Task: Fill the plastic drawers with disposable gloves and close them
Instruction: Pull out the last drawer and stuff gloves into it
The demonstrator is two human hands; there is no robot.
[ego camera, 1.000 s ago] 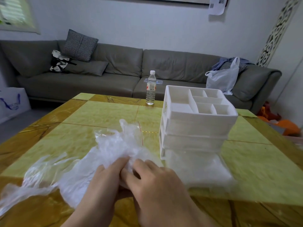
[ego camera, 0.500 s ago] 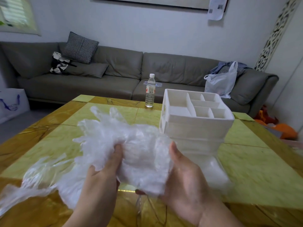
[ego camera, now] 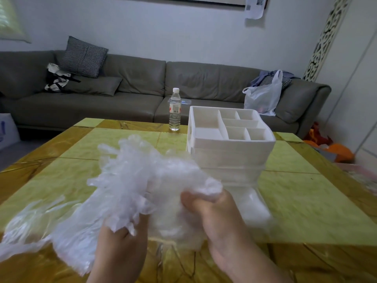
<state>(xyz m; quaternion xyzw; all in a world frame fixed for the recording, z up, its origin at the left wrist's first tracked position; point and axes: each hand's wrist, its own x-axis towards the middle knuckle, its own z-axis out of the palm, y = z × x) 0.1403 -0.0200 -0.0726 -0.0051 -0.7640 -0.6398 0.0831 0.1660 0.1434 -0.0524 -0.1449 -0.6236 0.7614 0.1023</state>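
A crumpled bunch of clear disposable gloves [ego camera: 146, 180] is held up above the table in front of me. My left hand [ego camera: 120, 248] grips its lower left part, and my right hand [ego camera: 216, 217] grips its right side with curled fingers. More gloves [ego camera: 30, 227] trail down to the table at the left. The white plastic drawer unit [ego camera: 230, 152] stands just right of the bunch, with an open divided tray on top. Its bottom drawer [ego camera: 253, 209] is pulled out toward me, with clear plastic lying over it.
A water bottle [ego camera: 175, 111] stands at the far edge of the yellow-green table [ego camera: 306, 201]. Behind it runs a grey sofa [ego camera: 130, 92] with cushions and a white plastic bag [ego camera: 263, 97]. Orange items [ego camera: 334, 150] lie on the floor at right.
Both hands lifted the glove bunch off the table. My right hand has since closed round its right side, and the bunch has shifted toward the drawer unit.
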